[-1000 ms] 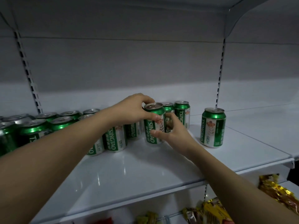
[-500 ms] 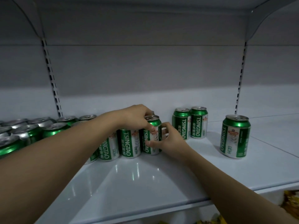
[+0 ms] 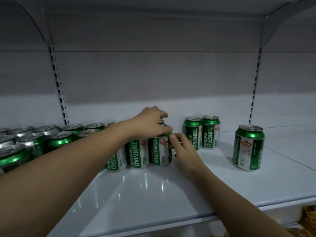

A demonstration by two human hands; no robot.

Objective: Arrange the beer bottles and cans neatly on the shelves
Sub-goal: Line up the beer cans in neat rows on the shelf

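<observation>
Shelf (image 3: 153, 190): white, glossy, w/ upright slotted rails at back; bare stretch lay below both forearms and out past the right hand.

Main can block (image 3: 42, 141): green cans, packed several rows deep, ran off to the left of the left hand; front row ended directly under that hand.

Pair of cans (image 3: 201, 132): stood touching each other, just beyond the right hand toward the back wall.

Lone can (image 3: 248, 147): upright, well apart to the right of the right hand, not yet in line.

End can (image 3: 159, 151): upright at the row's right end, touching its neighbour, label facing front. Half a sec before it sat a little off the row; by now it was closed up and squared – one more can placed, approx. 3 strays left.

Left hand (image 3: 150, 124): over the end can's top, fingers curled down round the rim, gripping.

Right hand (image 3: 181, 147): against the end can's right side, thumb and fingertips pinching near the upper wall; rear fingers hidden behind the can. A sec ago it cupped lower on the body. Prob. final nudge before release.
</observation>
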